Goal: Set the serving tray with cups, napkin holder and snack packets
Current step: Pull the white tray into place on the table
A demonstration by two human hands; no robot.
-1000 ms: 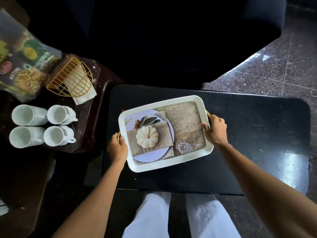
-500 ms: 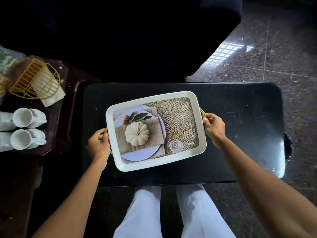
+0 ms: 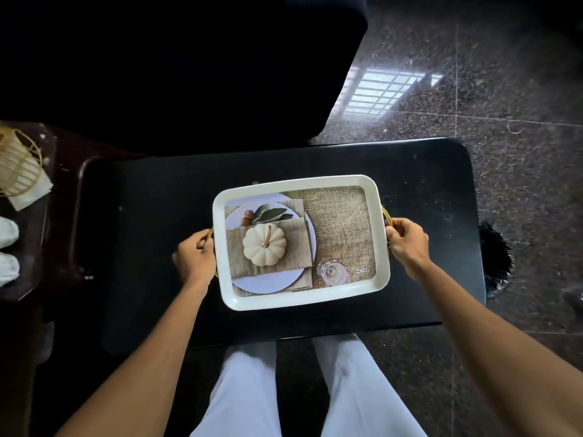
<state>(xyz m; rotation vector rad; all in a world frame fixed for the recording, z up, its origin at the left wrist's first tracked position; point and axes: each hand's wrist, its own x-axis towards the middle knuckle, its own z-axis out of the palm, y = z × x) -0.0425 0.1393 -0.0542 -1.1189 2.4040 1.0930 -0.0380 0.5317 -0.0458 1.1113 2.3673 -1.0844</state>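
At far left, on the brown side table [image 3: 38, 216], the gold wire napkin holder [image 3: 17, 167] and two white cups [image 3: 8, 247] sit cut off by the frame edge; no snack packets are in view; toward the middle, the left hand [image 3: 194, 257] is curled tight around a gold handle [image 3: 210, 233]; the white serving tray [image 3: 299, 184] lies on the black table [image 3: 426, 184], long axis running left to right, nothing loaded on its printed face; the right hand [image 3: 407, 242] is clenched on the opposite handle [image 3: 386, 216]; every item to fetch lies well off to the left, so the left hand is probably the nearer one.
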